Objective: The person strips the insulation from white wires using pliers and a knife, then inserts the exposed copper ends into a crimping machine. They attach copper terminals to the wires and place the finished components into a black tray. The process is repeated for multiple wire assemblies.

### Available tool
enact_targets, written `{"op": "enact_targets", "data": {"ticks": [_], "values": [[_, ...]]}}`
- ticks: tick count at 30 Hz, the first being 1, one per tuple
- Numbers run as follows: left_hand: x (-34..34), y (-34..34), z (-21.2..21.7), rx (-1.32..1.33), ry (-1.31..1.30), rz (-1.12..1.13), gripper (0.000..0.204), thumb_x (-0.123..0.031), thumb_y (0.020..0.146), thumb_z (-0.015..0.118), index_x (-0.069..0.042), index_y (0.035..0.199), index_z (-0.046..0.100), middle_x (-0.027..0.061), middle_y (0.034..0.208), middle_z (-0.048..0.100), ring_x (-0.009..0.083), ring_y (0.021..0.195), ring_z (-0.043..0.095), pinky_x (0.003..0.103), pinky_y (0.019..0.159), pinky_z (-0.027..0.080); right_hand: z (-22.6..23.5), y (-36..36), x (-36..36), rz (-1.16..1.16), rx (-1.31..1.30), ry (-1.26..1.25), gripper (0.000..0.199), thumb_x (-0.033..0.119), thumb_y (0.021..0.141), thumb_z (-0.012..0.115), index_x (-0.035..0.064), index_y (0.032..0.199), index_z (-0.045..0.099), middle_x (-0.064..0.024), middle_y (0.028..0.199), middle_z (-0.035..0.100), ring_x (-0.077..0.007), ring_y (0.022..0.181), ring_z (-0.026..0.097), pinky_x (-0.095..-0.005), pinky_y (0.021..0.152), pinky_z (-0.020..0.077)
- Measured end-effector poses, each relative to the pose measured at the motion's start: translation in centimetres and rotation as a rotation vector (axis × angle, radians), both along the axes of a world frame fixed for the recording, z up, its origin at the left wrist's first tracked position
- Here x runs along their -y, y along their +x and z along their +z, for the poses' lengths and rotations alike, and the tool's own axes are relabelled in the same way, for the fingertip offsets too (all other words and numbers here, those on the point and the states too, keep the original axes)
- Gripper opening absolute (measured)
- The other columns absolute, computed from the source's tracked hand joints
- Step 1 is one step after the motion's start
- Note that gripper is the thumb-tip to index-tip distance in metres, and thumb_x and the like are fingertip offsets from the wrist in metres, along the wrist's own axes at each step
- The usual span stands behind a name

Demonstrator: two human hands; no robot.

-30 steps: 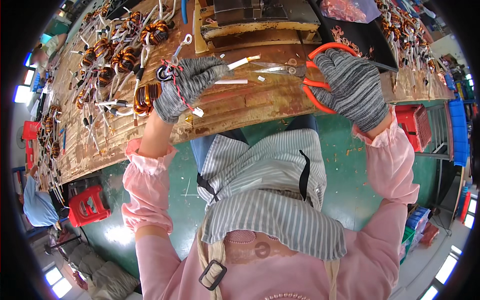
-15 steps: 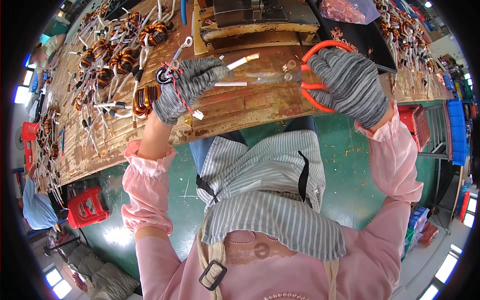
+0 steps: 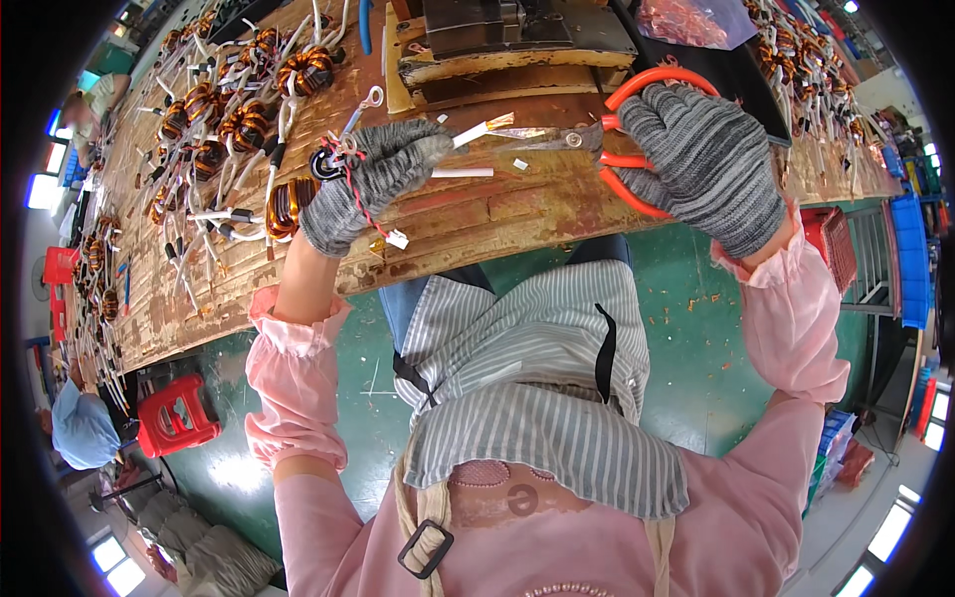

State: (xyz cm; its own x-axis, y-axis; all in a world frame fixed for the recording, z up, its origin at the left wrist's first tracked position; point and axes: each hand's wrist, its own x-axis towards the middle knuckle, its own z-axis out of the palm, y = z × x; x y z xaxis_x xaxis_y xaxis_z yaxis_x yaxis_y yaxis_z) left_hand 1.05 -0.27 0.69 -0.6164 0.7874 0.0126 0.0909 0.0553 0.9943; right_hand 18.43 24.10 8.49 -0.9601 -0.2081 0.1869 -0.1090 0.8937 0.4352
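My left hand (image 3: 383,169), in a grey striped knit glove, is closed around white insulated wire (image 3: 473,136) whose bared copper end (image 3: 500,121) points right. A second white wire (image 3: 463,173) sticks out below it. Out of the same grip come a ring terminal (image 3: 373,97) and a twisted red-and-black lead with a white connector (image 3: 397,240). A copper-wound ring coil (image 3: 287,206) lies beside that wrist. My gloved right hand (image 3: 696,164) grips orange-handled scissors (image 3: 572,140). Their blades point left, close to the copper end; whether they touch it I cannot tell.
Several copper-wound coils with white leads (image 3: 244,121) cover the table's left side, and more (image 3: 796,70) lie at far right. A metal fixture on a wooden base (image 3: 517,65) stands ahead. Beside it, a bag of copper pieces (image 3: 691,22) rests on a black tray (image 3: 761,104).
The scissors have risen slightly, bringing their blades near the copper end. That end now looks splayed, and small white scraps have appeared on the table. My left hand has barely moved.
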Motion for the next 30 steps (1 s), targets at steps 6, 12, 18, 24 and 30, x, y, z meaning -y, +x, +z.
{"op": "enact_targets", "data": {"ticks": [6,12,18,24,30], "values": [[-0.3,-0.5,0.4,-0.061,-0.104,-0.039,0.031,-0.025,0.082,0.062,-0.001,0.101,0.062,-0.0005,0.077,0.059,0.0054,0.067,0.052,0.018,0.058,0.04,0.5,-0.1,-0.1,-0.008,0.004,0.047,0.055,0.033,0.066,0.067,0.0088,0.114,0.053,-0.012,0.102,0.058,-0.0267,0.092,0.059,-0.0388,0.073,0.05],[-0.4,0.0,0.9,-0.123,-0.136,-0.012,0.03,-0.025,0.082,0.062,-0.001,0.1,0.062,-0.001,0.075,0.059,0.0051,0.066,0.051,0.018,0.058,0.04,1.8,-0.5,0.4,-0.047,0.125,0.151,0.052,0.033,0.068,0.066,0.0087,0.112,0.054,-0.0129,0.101,0.057,-0.0269,0.093,0.058,-0.0377,0.071,0.0507],[-0.7,-0.2,1.4,-0.116,-0.173,-0.048,0.028,-0.02,0.083,0.062,-0.001,0.103,0.062,0.0056,0.086,0.065,0.009,0.07,0.057,0.022,0.064,0.047,1.3,-0.4,0.2,-0.069,0.066,0.107,0.053,0.032,0.066,0.067,0.01,0.113,0.054,-0.0119,0.105,0.057,-0.0265,0.091,0.058,-0.0388,0.074,0.0493],[-0.1,-0.3,0.2,-0.161,-0.126,-0.05,0.029,-0.024,0.084,0.06,-0.001,0.101,0.062,0.0009,0.073,0.058,0.0063,0.064,0.051,0.02,0.057,0.04,1.3,-0.8,0.7,-0.026,0.098,0.066,0.056,0.03,0.064,0.068,0.011,0.115,0.053,-0.0104,0.107,0.057,-0.0265,0.091,0.058,-0.0394,0.076,0.0479],[-0.5,-0.1,0.3,-0.112,-0.123,-0.093,0.031,-0.024,0.084,0.06,0.001,0.102,0.061,0.0024,0.078,0.06,0.0081,0.069,0.053,0.021,0.061,0.043,1.2,-0.5,-0.7,0.032,0.155,-0.085,0.059,0.028,0.062,0.069,0.0125,0.117,0.053,-0.0087,0.108,0.058,-0.0268,0.09,0.058,-0.0398,0.079,0.046]]}}
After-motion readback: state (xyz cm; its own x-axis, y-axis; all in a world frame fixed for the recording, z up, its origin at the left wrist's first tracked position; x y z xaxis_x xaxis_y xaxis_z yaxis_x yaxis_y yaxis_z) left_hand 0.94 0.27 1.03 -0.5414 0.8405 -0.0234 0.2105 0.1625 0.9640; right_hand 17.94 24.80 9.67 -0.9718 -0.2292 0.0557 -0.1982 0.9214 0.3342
